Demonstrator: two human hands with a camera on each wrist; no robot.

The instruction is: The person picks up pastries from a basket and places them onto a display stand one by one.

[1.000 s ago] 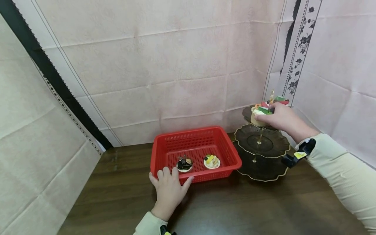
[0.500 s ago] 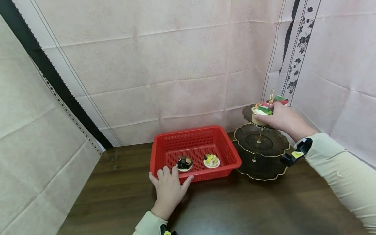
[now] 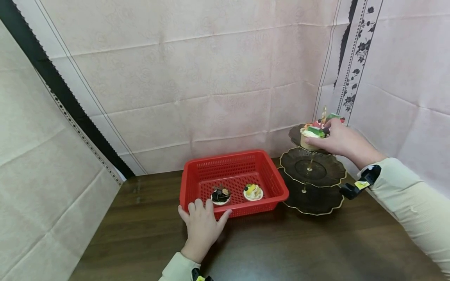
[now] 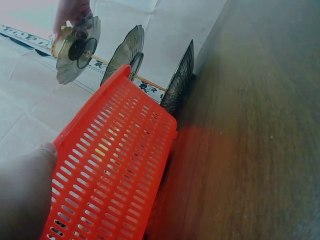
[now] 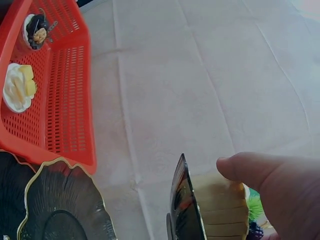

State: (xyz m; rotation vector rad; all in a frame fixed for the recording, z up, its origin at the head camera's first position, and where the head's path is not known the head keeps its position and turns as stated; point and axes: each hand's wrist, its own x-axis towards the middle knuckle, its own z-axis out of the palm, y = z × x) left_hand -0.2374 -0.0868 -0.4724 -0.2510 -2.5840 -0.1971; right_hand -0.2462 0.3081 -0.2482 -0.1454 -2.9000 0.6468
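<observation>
Two hands are engaged. The right hand (image 3: 348, 141), right of frame, grips a pale cake (image 3: 307, 141) at the top tier (image 3: 295, 134), thumb on its side, apparently keeping it upright beside the gold handle (image 3: 324, 113). The left hand (image 3: 204, 228), lower centre, lays spread fingers over the near rim of the red basket (image 3: 228, 166), presumably for steadiness. Remaining right fingertips are mostly hidden; whether the green topping (image 3: 333, 116) behind belongs to another cake cannot be determined.

Your cream-topped cake (image 3: 309, 135) is sitting upright atop your dark 3-tier stand (image 3: 318, 175). Beside it, your red basket (image 3: 247, 211) is holding 2 cupcakes (image 3: 253, 193).
</observation>
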